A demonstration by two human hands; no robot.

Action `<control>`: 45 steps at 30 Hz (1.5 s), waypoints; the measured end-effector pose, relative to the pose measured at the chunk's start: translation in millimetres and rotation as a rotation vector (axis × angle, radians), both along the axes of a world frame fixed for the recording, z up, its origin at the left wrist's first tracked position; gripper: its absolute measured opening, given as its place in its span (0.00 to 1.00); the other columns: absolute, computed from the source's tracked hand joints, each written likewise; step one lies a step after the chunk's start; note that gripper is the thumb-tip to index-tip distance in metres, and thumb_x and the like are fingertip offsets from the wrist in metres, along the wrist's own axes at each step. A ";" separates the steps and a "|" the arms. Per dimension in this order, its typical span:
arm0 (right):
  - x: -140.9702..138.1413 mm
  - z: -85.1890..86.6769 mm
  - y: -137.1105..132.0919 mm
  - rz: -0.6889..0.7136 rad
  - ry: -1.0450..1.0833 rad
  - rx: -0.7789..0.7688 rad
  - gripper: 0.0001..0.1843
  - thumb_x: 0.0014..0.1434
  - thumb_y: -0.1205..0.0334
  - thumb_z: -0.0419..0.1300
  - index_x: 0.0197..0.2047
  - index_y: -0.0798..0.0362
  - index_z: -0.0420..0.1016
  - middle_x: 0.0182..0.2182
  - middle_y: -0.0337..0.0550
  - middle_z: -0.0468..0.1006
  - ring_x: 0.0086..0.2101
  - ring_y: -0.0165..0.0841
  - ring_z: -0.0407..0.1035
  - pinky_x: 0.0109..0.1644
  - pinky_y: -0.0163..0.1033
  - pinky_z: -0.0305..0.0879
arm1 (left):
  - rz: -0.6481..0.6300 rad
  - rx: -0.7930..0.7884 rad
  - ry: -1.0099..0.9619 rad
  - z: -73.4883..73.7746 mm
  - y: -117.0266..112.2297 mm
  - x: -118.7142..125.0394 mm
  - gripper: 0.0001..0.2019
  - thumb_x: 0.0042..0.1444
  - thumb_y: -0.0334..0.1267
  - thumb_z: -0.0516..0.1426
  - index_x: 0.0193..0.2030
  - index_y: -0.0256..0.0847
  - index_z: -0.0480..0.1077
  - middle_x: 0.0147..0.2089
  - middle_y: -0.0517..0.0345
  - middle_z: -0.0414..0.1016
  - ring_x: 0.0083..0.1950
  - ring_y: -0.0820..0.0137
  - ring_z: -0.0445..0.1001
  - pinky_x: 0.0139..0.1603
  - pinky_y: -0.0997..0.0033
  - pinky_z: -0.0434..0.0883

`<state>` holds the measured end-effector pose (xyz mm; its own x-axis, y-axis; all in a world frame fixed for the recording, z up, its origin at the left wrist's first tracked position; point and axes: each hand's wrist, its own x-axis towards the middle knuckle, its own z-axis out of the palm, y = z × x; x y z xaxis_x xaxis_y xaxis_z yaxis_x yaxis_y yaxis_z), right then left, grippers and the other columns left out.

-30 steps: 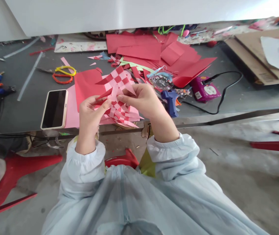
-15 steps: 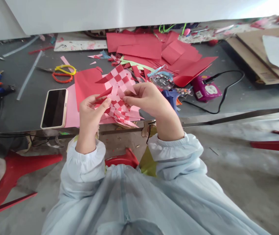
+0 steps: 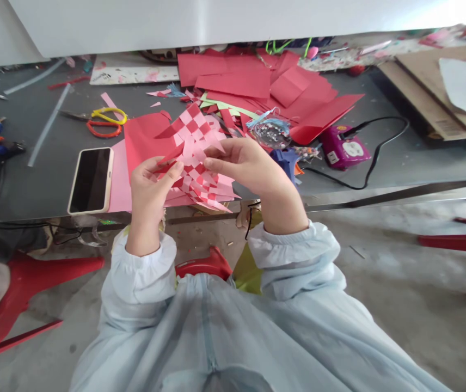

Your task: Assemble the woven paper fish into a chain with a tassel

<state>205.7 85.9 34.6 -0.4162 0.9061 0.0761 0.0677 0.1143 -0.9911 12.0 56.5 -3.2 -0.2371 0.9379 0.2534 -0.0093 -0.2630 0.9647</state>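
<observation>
Now the woven red-and-pink checkered paper piece (image 3: 194, 144) has its top swung slightly leftward, with left hand (image 3: 150, 182) and right hand (image 3: 249, 166) pinching it, fingers nearly closed.

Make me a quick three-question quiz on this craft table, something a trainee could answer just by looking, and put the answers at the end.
1. True or false: the phone lies farther to the person's left than both the left hand and the right hand.

2. Which colours alternate in the checkered paper between the hands?
A. Blue and white
B. Red and pink
C. Green and yellow

3. Fill in the blank: the scissors have one orange-red handle loop and one ______ handle loop.

Key: 1. True. 2. B. 3. Yellow.
</observation>
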 end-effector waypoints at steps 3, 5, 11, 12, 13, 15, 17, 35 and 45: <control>-2.6 0.4 -0.2 -0.032 -0.005 0.005 0.15 0.49 0.54 0.70 0.25 0.53 0.70 0.23 0.35 0.69 0.26 0.26 0.64 0.29 0.35 0.62 | -0.007 -0.001 -0.010 -0.8 0.2 -0.6 0.16 0.45 0.51 0.72 0.32 0.43 0.78 0.32 0.61 0.80 0.34 0.73 0.79 0.36 0.73 0.77; -1.2 1.2 0.0 -0.028 -0.018 0.006 0.18 0.50 0.58 0.70 0.21 0.52 0.65 0.21 0.34 0.66 0.25 0.25 0.63 0.28 0.34 0.60 | -0.004 -0.004 -0.022 -1.3 0.4 -0.7 0.16 0.45 0.51 0.72 0.32 0.43 0.79 0.32 0.61 0.81 0.34 0.73 0.79 0.36 0.73 0.77; 12.9 2.7 4.5 0.067 -0.117 -0.032 0.08 0.50 0.61 0.69 0.28 0.56 0.77 0.22 0.38 0.75 0.24 0.26 0.66 0.29 0.35 0.63 | 0.048 0.025 -0.046 -2.8 3.6 -0.7 0.18 0.42 0.52 0.73 0.32 0.43 0.78 0.32 0.62 0.79 0.33 0.74 0.78 0.36 0.72 0.77; 15.6 2.6 5.4 0.083 -0.136 -0.033 0.07 0.50 0.61 0.69 0.29 0.56 0.79 0.22 0.40 0.77 0.24 0.26 0.67 0.29 0.35 0.64 | 0.058 0.036 -0.051 -3.3 4.4 -1.4 0.19 0.42 0.53 0.73 0.33 0.43 0.77 0.32 0.62 0.79 0.33 0.73 0.78 0.37 0.71 0.77; 18.2 2.6 6.1 0.094 -0.151 -0.031 0.07 0.50 0.61 0.70 0.29 0.57 0.80 0.22 0.41 0.78 0.24 0.26 0.67 0.29 0.36 0.65 | 0.062 0.043 -0.056 -3.8 5.1 -2.5 0.20 0.42 0.54 0.73 0.33 0.43 0.77 0.33 0.62 0.79 0.34 0.72 0.78 0.38 0.69 0.77; 23.3 3.2 6.8 0.103 -0.167 -0.026 0.07 0.50 0.61 0.70 0.28 0.56 0.81 0.22 0.41 0.78 0.24 0.27 0.68 0.29 0.36 0.65 | 0.063 0.049 -0.064 -5.2 6.4 -5.8 0.20 0.42 0.54 0.73 0.34 0.43 0.76 0.33 0.61 0.78 0.36 0.71 0.79 0.42 0.67 0.77; 28.2 4.2 7.2 0.108 -0.178 -0.023 0.07 0.51 0.62 0.70 0.27 0.56 0.80 0.21 0.41 0.77 0.23 0.27 0.68 0.28 0.36 0.65 | 0.071 0.047 -0.070 -7.1 7.4 -10.0 0.20 0.42 0.53 0.73 0.35 0.43 0.76 0.35 0.61 0.78 0.38 0.70 0.79 0.44 0.66 0.76; 9.3 -11.8 -6.3 0.229 -0.989 0.442 0.28 0.60 0.73 0.51 0.56 0.45 0.83 0.42 0.49 0.84 0.40 0.37 0.74 0.39 0.39 0.58 | 0.020 -0.054 -0.217 7.6 -6.0 -22.8 0.12 0.38 0.43 0.73 0.28 0.46 0.78 0.29 0.64 0.75 0.31 0.73 0.71 0.36 0.70 0.73; 19.0 -3.2 -2.9 0.079 -1.142 0.399 0.23 0.64 0.69 0.48 0.49 0.56 0.84 0.44 0.54 0.84 0.43 0.41 0.74 0.46 0.42 0.61 | 0.044 0.043 -0.230 11.2 -2.5 -23.2 0.14 0.41 0.46 0.73 0.29 0.44 0.76 0.30 0.63 0.75 0.33 0.69 0.72 0.44 0.61 0.71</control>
<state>224.7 82.9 31.4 -0.4793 0.8716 -0.1030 0.8588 0.4417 -0.2595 -11.2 54.0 8.0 -0.3337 0.9149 0.2273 -0.2153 -0.3087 0.9265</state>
